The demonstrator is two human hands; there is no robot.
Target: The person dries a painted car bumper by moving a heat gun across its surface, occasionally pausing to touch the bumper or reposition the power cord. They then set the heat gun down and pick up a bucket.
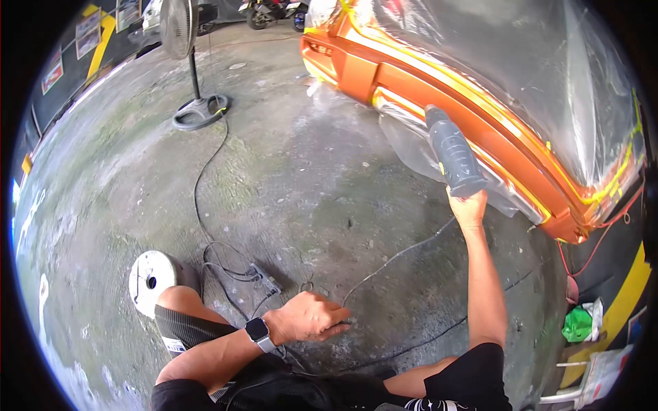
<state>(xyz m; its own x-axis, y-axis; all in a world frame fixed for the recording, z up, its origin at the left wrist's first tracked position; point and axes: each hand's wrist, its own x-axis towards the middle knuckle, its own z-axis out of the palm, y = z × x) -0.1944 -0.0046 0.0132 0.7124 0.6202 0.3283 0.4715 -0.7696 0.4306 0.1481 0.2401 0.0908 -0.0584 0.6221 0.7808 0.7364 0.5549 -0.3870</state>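
Note:
My right hand (469, 205) holds a dark grey heat gun (454, 152) from below, its narrow nozzle pointing up and left at the orange bumper (439, 96). Most of those fingers are hidden behind the tool. Yellow tape and clear plastic sheeting (521, 61) border the bumper. My left hand (310, 316), with a watch on the wrist, is closed low in front of me, above the floor. A thin cable (397, 257) runs from that hand toward the tool; whether the fingers grip it is hard to make out.
A standing fan (195, 68) is at the upper left, its cable crossing the floor to a power strip (266, 277). A white round container (152, 282) lies beside my left knee. Motorcycles (264, 12) stand far back. A green bag (578, 323) is at the right.

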